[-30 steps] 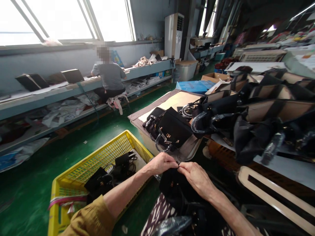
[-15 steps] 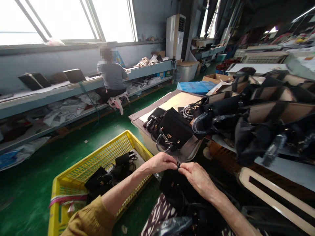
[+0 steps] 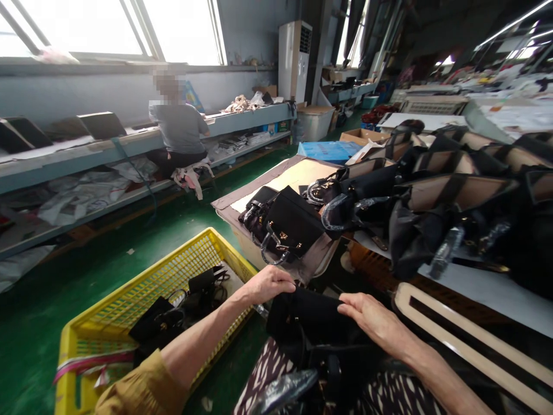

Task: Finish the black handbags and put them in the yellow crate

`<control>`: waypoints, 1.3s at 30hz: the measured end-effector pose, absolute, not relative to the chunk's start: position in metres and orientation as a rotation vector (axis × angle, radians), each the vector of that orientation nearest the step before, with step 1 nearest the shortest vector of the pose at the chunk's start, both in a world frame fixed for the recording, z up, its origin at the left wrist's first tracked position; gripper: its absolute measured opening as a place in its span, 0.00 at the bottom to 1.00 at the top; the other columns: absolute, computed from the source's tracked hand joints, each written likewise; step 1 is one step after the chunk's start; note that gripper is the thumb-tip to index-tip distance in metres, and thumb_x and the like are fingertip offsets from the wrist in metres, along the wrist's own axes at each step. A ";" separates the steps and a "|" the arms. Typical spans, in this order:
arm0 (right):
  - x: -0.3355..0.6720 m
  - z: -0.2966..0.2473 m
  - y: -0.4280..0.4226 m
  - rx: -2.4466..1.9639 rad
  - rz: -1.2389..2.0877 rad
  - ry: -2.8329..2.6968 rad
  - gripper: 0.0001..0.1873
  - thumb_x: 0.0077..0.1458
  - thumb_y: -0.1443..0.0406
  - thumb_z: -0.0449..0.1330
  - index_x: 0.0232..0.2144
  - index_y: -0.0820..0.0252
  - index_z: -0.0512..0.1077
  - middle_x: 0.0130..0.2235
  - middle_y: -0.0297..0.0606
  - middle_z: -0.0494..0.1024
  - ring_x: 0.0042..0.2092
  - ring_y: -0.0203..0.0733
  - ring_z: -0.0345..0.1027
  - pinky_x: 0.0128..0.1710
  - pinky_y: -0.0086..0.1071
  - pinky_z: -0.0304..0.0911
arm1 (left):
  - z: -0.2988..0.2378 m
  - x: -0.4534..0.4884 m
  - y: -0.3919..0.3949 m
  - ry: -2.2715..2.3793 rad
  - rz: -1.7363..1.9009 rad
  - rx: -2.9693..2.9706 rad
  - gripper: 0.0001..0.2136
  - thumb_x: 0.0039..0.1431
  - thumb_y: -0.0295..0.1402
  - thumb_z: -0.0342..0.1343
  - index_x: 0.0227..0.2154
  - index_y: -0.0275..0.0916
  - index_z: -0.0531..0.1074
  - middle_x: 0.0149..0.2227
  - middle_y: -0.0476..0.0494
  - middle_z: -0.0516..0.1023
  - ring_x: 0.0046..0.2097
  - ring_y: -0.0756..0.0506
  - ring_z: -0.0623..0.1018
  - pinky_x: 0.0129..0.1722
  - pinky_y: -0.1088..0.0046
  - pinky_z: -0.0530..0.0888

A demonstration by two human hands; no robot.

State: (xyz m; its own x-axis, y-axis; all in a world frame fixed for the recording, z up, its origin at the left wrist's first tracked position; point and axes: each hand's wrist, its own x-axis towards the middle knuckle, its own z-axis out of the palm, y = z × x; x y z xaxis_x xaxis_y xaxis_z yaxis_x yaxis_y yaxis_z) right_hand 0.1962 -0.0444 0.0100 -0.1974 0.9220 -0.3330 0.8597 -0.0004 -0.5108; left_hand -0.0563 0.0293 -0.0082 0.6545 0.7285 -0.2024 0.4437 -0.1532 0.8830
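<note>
A black handbag [image 3: 317, 311] rests on my lap, over patterned dark-and-white cloth [image 3: 263, 369]. My left hand [image 3: 270, 284] pinches the bag's upper edge at its left corner. Farther right along the same edge, my right hand [image 3: 371, 314] is closed, thumb and fingers together on the black fabric. A handle wrapped in clear plastic [image 3: 285, 391] hangs toward me from the front of the bag. The bag's lower part is dark and hard to make out.
On my left stands a yellow basket [image 3: 142, 282] with small black bags inside. Ahead, black handbags [image 3: 294, 222] lie on a covered bin; many more [image 3: 458, 190] crowd the table at right. A pale slotted board [image 3: 470, 334] juts in. A person [image 3: 179, 129] sits at the far bench.
My hands, which met at the middle of the bag's edge, have moved apart, the right one going right along it. The camera view has turned slightly right.
</note>
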 end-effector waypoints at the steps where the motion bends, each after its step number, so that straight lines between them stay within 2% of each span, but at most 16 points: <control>1: 0.197 0.010 -0.046 -1.930 0.983 -2.135 0.15 0.54 0.59 0.46 0.20 0.58 0.60 0.25 0.32 0.71 0.32 0.38 0.64 0.29 0.28 0.49 | -0.009 -0.055 0.030 0.932 0.332 1.797 0.10 0.50 0.34 0.51 0.24 0.31 0.72 0.20 0.53 0.62 0.25 0.54 0.61 0.25 0.82 0.58; 11: 0.189 0.023 -0.052 -1.917 1.004 -2.131 0.16 0.54 0.59 0.46 0.17 0.59 0.54 0.22 0.30 0.66 0.30 0.37 0.62 0.30 0.29 0.48 | -0.010 -0.062 0.029 0.952 0.292 1.819 0.12 0.52 0.36 0.50 0.26 0.32 0.73 0.22 0.52 0.66 0.28 0.52 0.65 0.29 0.81 0.62; 16: 0.184 0.025 -0.050 -1.852 0.957 -2.178 0.15 0.54 0.60 0.47 0.18 0.59 0.59 0.25 0.32 0.70 0.33 0.38 0.63 0.33 0.29 0.50 | 0.024 -0.048 0.026 0.816 0.088 2.071 0.16 0.55 0.44 0.49 0.35 0.36 0.73 0.29 0.50 0.73 0.31 0.50 0.69 0.29 0.80 0.64; 19: 0.175 0.028 -0.046 -1.788 0.911 -2.231 0.13 0.53 0.61 0.48 0.20 0.58 0.64 0.27 0.33 0.72 0.35 0.38 0.63 0.35 0.30 0.50 | 0.037 -0.022 0.020 0.800 -0.035 2.385 0.18 0.49 0.49 0.54 0.33 0.39 0.74 0.28 0.49 0.74 0.30 0.48 0.71 0.27 0.78 0.63; 25: 0.177 0.036 -0.043 -1.757 1.035 -2.132 0.09 0.49 0.63 0.51 0.27 0.54 0.72 0.27 0.30 0.75 0.33 0.36 0.65 0.30 0.27 0.50 | 0.037 0.004 0.021 0.769 -0.172 2.439 0.12 0.54 0.39 0.51 0.26 0.37 0.74 0.23 0.48 0.73 0.25 0.51 0.69 0.23 0.80 0.61; 28: 0.190 0.041 -0.045 -1.867 1.038 -1.983 0.10 0.47 0.62 0.53 0.30 0.54 0.73 0.30 0.31 0.76 0.35 0.39 0.66 0.30 0.27 0.52 | 0.044 -0.001 0.028 0.814 -0.159 2.341 0.11 0.52 0.35 0.52 0.20 0.35 0.71 0.16 0.52 0.65 0.21 0.54 0.64 0.20 0.80 0.57; 32: 0.197 0.046 -0.044 -1.857 1.050 -1.918 0.13 0.49 0.60 0.50 0.26 0.57 0.73 0.27 0.32 0.76 0.34 0.40 0.67 0.31 0.28 0.54 | 0.055 -0.006 0.031 0.827 -0.136 2.257 0.11 0.50 0.34 0.52 0.16 0.35 0.67 0.14 0.54 0.58 0.19 0.54 0.61 0.18 0.79 0.55; 36: 0.191 0.048 -0.040 -1.860 0.962 -1.916 0.13 0.49 0.61 0.50 0.23 0.57 0.73 0.25 0.32 0.75 0.33 0.40 0.66 0.30 0.28 0.52 | 0.056 -0.004 0.026 0.935 -0.164 2.244 0.11 0.49 0.35 0.51 0.18 0.36 0.69 0.15 0.53 0.60 0.19 0.54 0.61 0.17 0.78 0.55; 39: 0.184 0.045 -0.040 -1.834 0.869 -1.994 0.13 0.49 0.61 0.51 0.23 0.55 0.74 0.25 0.32 0.75 0.34 0.39 0.66 0.30 0.28 0.51 | 0.052 0.001 0.022 0.936 -0.179 2.273 0.08 0.48 0.36 0.52 0.27 0.37 0.73 0.18 0.53 0.66 0.19 0.54 0.64 0.18 0.80 0.57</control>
State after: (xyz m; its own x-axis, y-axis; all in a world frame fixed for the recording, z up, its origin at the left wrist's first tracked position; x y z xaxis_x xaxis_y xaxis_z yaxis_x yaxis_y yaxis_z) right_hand 0.1840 -0.0404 0.0449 -0.1435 0.9731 -0.1803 0.7943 0.0046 -0.6075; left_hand 0.0011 0.0219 0.0521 0.7342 0.5774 -0.3572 0.6685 -0.5229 0.5289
